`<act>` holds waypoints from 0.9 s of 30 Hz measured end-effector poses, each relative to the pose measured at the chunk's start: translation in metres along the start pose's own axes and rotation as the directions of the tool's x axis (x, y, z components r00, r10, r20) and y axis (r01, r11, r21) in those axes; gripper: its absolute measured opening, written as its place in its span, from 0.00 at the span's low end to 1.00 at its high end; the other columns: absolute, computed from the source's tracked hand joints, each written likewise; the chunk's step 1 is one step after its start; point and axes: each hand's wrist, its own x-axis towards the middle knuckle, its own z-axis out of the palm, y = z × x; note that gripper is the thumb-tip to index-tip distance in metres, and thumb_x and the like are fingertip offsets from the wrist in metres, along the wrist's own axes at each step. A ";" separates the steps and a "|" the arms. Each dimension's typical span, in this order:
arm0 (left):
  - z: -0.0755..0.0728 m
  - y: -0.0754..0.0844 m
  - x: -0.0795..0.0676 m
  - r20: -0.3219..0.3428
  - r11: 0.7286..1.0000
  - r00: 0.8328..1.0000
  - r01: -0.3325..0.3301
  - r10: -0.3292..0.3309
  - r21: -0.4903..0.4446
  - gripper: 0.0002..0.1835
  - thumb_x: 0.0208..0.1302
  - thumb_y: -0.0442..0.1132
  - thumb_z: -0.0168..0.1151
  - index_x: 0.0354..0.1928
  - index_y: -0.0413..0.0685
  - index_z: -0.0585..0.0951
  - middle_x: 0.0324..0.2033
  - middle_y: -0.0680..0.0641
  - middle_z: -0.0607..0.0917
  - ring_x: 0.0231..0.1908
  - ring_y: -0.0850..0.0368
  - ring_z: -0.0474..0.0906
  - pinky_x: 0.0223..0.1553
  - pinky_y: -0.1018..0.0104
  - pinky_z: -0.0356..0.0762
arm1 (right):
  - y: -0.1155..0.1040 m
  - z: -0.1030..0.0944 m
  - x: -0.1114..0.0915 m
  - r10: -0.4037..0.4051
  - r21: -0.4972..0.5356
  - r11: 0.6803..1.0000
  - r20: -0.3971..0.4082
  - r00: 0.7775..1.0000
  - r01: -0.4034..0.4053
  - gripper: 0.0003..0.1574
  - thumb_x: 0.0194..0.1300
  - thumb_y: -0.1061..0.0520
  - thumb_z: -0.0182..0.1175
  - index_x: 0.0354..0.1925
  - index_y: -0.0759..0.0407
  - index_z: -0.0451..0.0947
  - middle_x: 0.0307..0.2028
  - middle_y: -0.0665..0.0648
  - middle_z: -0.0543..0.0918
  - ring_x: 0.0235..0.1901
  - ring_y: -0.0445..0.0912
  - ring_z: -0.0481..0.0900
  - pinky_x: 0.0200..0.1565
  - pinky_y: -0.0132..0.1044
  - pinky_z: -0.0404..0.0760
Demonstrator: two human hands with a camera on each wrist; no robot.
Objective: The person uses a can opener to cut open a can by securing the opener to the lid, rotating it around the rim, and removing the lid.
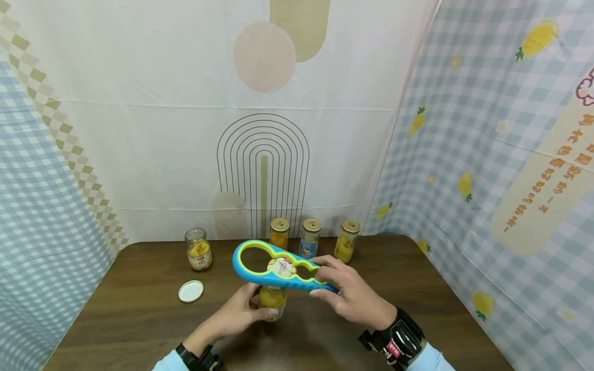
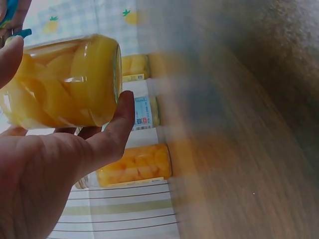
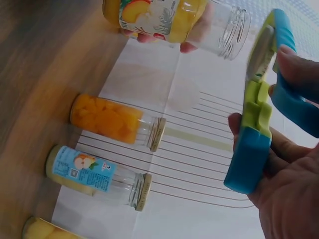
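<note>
My left hand [image 1: 238, 312] grips a glass jar of yellow fruit [image 1: 272, 299], its fingers and thumb wrapped around the sides. In the right wrist view the jar's threaded glass mouth [image 3: 235, 31] shows without a lid. Above the jar, my right hand [image 1: 350, 288] holds a blue and green jar opener [image 1: 246, 278] by one end, thumb on one side and fingers on the other. A round whitish printed disc [image 1: 281, 267] sits in the opener's middle. The opener overlaps the jar's top in the head view but stands apart from the mouth in the right wrist view.
An open jar of yellow fruit [image 1: 199, 253] stands at the left, with a white lid [image 1: 191, 291] lying before it. Along the back stand three jars with gold lids: an orange one [image 1: 279, 234], a blue-labelled one [image 1: 309, 239] and a yellow one [image 1: 346, 242].
</note>
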 end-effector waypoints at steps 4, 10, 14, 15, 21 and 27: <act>-0.002 -0.002 -0.002 -0.020 1.000 1.000 -0.001 0.001 0.012 0.39 0.73 0.46 0.71 0.79 0.46 0.63 0.72 0.36 0.75 0.71 0.33 0.74 0.60 0.49 0.87 | 0.006 0.001 -0.004 0.026 -0.007 1.000 -0.070 0.997 -0.026 0.11 0.71 0.56 0.71 0.40 0.43 0.77 0.66 0.56 0.81 0.49 0.42 0.85 0.42 0.32 0.78; -0.005 -0.002 -0.007 -0.064 1.000 0.998 -0.009 0.010 0.018 0.37 0.73 0.45 0.71 0.77 0.50 0.65 0.71 0.37 0.76 0.73 0.32 0.71 0.60 0.53 0.87 | 0.016 0.002 -0.015 0.103 -0.028 0.994 -0.158 0.982 -0.109 0.12 0.69 0.55 0.73 0.39 0.43 0.78 0.63 0.56 0.83 0.60 0.55 0.85 0.44 0.35 0.84; -0.007 -0.002 -0.010 -0.083 1.000 0.997 0.005 -0.004 0.012 0.39 0.72 0.45 0.72 0.78 0.48 0.64 0.72 0.37 0.75 0.75 0.30 0.68 0.62 0.49 0.86 | 0.022 0.002 -0.022 0.145 -0.026 0.988 -0.182 0.973 -0.152 0.13 0.69 0.55 0.73 0.37 0.42 0.77 0.62 0.56 0.84 0.60 0.57 0.85 0.43 0.35 0.84; -0.007 -0.002 -0.011 -0.087 1.000 0.996 0.007 -0.006 0.011 0.39 0.72 0.45 0.72 0.79 0.48 0.64 0.72 0.37 0.75 0.76 0.29 0.68 0.62 0.48 0.86 | 0.023 0.002 -0.024 0.153 -0.021 0.987 -0.182 0.971 -0.160 0.12 0.69 0.55 0.73 0.37 0.42 0.77 0.62 0.56 0.84 0.59 0.57 0.86 0.42 0.34 0.84; -0.006 -0.004 -0.012 -0.098 1.000 0.995 -0.003 0.003 0.002 0.37 0.72 0.44 0.72 0.77 0.48 0.66 0.71 0.37 0.76 0.75 0.30 0.69 0.61 0.56 0.87 | 0.026 0.003 -0.029 0.172 -0.012 0.984 -0.173 0.970 -0.177 0.10 0.71 0.54 0.72 0.38 0.43 0.78 0.63 0.59 0.83 0.59 0.61 0.85 0.40 0.33 0.84; -0.008 -0.005 -0.012 -0.149 1.000 0.989 0.005 -0.001 0.027 0.35 0.71 0.44 0.73 0.74 0.50 0.68 0.69 0.39 0.78 0.74 0.33 0.72 0.63 0.51 0.85 | 0.027 0.004 -0.029 0.189 0.007 0.982 -0.163 0.968 -0.191 0.11 0.71 0.54 0.72 0.39 0.43 0.77 0.64 0.59 0.82 0.59 0.60 0.86 0.39 0.32 0.84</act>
